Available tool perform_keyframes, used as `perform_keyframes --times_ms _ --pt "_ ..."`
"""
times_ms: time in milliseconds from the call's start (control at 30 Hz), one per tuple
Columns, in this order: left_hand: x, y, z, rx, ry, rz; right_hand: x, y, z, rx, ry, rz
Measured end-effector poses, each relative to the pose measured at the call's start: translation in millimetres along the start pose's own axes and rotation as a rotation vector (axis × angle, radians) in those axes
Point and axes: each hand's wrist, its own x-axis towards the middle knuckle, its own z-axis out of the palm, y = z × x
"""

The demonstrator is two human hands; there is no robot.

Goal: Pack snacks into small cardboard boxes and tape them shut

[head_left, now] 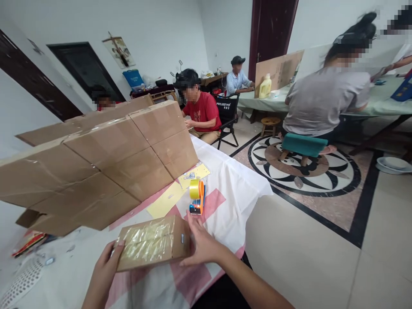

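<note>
Two bare hands, the left hand (107,262) and the right hand (202,242), are at opposite ends of a small cardboard box (146,242) in the head camera's view. The box lies near the table's edge, on a white and pink cloth (233,184), its top covered in shiny, wrinkled clear tape. The left forearm rises from the bottom edge; that hand grips the box's left end, thumb pressed along the top corner, its other fingers partly hidden beyond the end. The right forearm slants in from the lower right. Its hand is open beside the box's right end, fingers pointing up and away, thumb stretched low toward the bottom corner; whether the thumb touches the cardboard cannot be told.

Just beyond the right fingertips stands an orange tape dispenser (201,197) with a yellow roll, near pale yellow sheets (166,199). A small label (183,238) on the box's end is too small to read, and the underside is out of sight. Tall cardboard panels (125,150) hide much of the far left; behind them only the top of one person's head (102,98) shows. Another worker (402,58) is cut off at the right edge.
</note>
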Motion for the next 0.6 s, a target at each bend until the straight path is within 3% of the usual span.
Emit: perform_keyframes --times_ms 67,200,300,367,467,600 --pt "0 -2 -1 -0.016 -0.003 -0.004 12 -14 -1 -0.103 -0.065 -0.067" --pt "1 -7 -4 -0.054 -0.014 0.003 30 -36 7 -0.173 -0.052 -0.226" --pt "-4 -19 -1 -0.139 -0.055 0.020 17 -42 -3 -0.159 0.007 -0.257" --pt "-12 -33 6 -0.162 -0.109 0.021 -10 -38 -26 -0.103 0.090 -0.243" --pt "-31 -63 23 -0.053 -0.161 0.067 -71 -25 -82 -0.005 0.287 -0.192" --pt "-52 -106 50 0.154 -0.081 0.275 -137 -9 -172 -0.248 0.649 -0.034"
